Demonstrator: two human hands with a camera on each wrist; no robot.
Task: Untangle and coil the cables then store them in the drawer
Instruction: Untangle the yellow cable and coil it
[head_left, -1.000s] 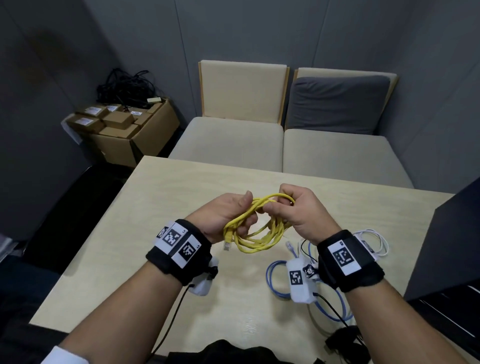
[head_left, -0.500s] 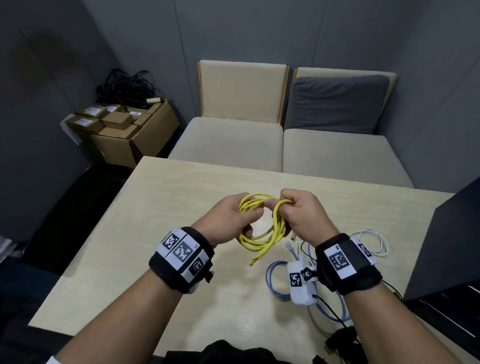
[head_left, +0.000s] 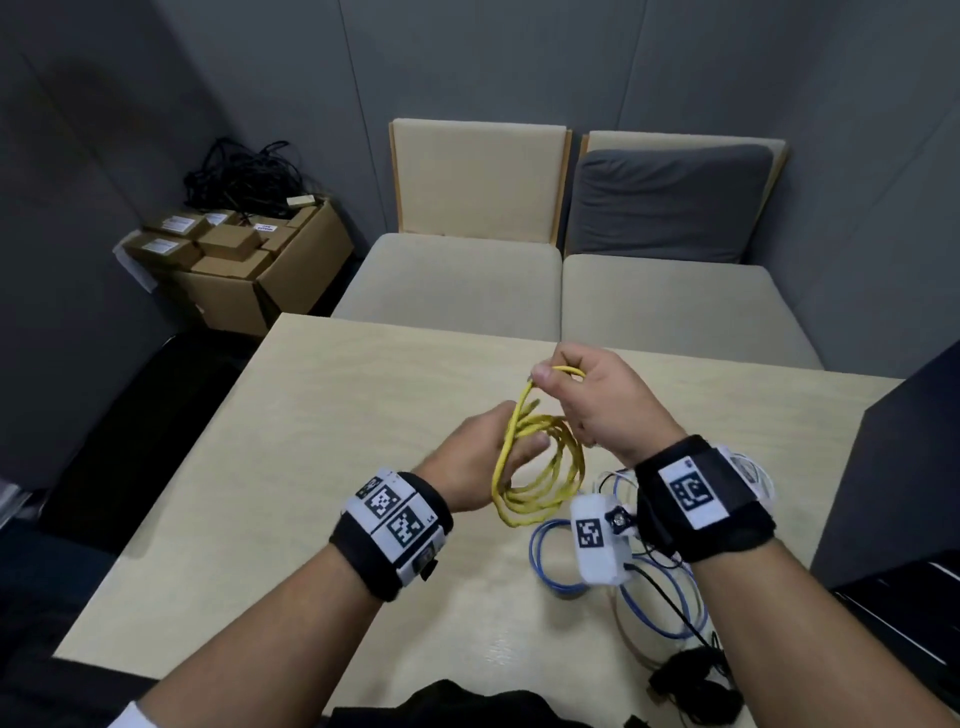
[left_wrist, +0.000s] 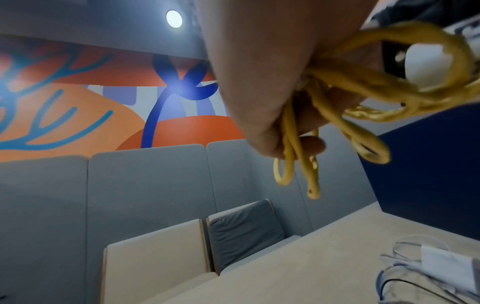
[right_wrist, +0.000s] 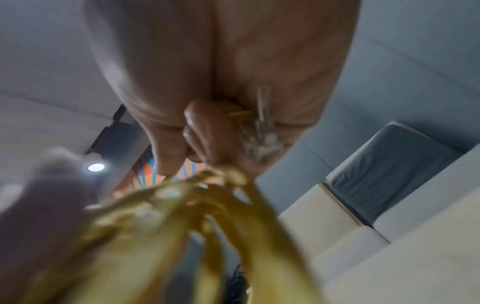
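Nearest us, our left hand (head_left: 475, 462) grips the coiled yellow cable (head_left: 540, 478) above the table (head_left: 311, 441), beside the blue cable (head_left: 550, 571) lying there. Farther out, our right hand (head_left: 602, 400) pinches the yellow cable's end, raised above the coil.

The pale wooden table (head_left: 322, 467) lies bare across its left half and far edge, giving open passage there beside the left hand (head_left: 470, 467). The right near quarter is obstructed: a loose blue cable loop (head_left: 550, 571), thin black and white leads (head_left: 748, 467) and a black bundle (head_left: 691, 680) lie on the surface beneath the right hand (head_left: 602, 400), and a tall dark cabinet (head_left: 904, 467) closes off the right edge. Both hands stand close together above the table with the coiled yellow cable (head_left: 540, 467) filling the gap between them.
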